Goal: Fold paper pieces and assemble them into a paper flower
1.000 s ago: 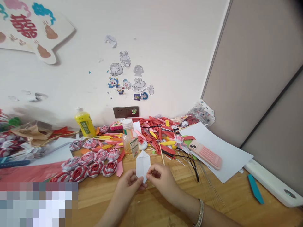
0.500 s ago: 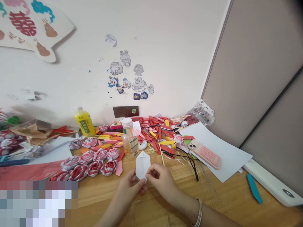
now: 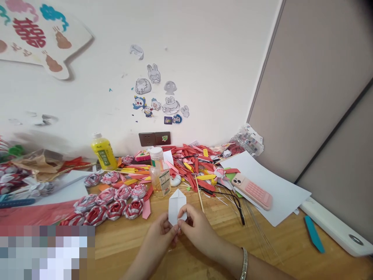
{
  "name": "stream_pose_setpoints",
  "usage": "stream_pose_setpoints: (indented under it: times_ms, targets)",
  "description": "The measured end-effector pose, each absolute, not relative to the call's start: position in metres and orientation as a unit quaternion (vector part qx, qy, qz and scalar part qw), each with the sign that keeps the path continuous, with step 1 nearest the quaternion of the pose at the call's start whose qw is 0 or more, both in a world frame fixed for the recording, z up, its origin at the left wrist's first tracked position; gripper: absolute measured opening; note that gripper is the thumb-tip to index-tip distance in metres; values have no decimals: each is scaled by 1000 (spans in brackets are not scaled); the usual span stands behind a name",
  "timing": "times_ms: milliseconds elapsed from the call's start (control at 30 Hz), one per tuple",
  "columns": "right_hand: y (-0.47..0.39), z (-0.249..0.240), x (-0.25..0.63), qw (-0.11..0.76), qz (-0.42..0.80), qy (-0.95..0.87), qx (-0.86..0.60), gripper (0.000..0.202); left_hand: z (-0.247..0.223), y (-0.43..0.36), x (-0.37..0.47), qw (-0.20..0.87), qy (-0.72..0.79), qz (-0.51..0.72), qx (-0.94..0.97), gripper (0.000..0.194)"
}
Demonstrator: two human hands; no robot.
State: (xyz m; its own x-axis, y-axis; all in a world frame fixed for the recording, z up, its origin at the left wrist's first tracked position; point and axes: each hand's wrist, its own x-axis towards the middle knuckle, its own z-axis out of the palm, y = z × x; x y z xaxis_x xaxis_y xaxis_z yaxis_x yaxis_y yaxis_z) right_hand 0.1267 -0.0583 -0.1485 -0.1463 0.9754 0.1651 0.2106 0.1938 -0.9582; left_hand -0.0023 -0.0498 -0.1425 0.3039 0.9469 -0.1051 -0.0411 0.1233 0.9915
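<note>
A small folded piece of white paper (image 3: 176, 207), pointed at the top and creased down its middle, is held upright between my hands above the wooden table. My left hand (image 3: 163, 233) pinches its lower left edge, thumb in front and fingers behind. At the lower right, my right hand (image 3: 194, 227) grips it with thumb and forefinger, the fingertips of both hands almost meeting at the bottom edge. Just beyond the paper stands a clear bottle (image 3: 160, 179) with a white cap. Folded paper roses (image 3: 116, 209) in red, pink and white lie to the left.
Red, pink and yellow paper strips (image 3: 186, 165) are heaped along the wall. A yellow drink bottle (image 3: 104, 153) stands at the back left. On the right, a pink phone (image 3: 253, 190) rests on a white sheet (image 3: 279, 186), near a teal cutter-like object (image 3: 314, 234) and thin wires (image 3: 260, 229).
My right thumb and fingers have shifted slightly left and up over the paper's lower part. The paper stays in both hands, a little lower in view.
</note>
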Motion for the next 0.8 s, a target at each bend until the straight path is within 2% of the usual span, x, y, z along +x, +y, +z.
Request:
stream_pose_setpoints:
  times_ms: [267, 500, 700, 800]
  targets:
    - [-56, -147, 129, 456, 413, -614, -495, 12, -145, -50, -2, 615, 429, 401, 526, 34]
    - [-55, -146, 133, 467, 396, -622, -488, 14, -125, -55, -4, 600, 469, 383, 523, 31]
    - [-50, -152, 132, 506, 467, -586, -427, 13, -124, -48, -7, 591, 476, 382, 527, 30]
    - [-45, -146, 142, 553, 409, -569, -451, 13, -125, -46, -9, 570, 496, 379, 535, 23]
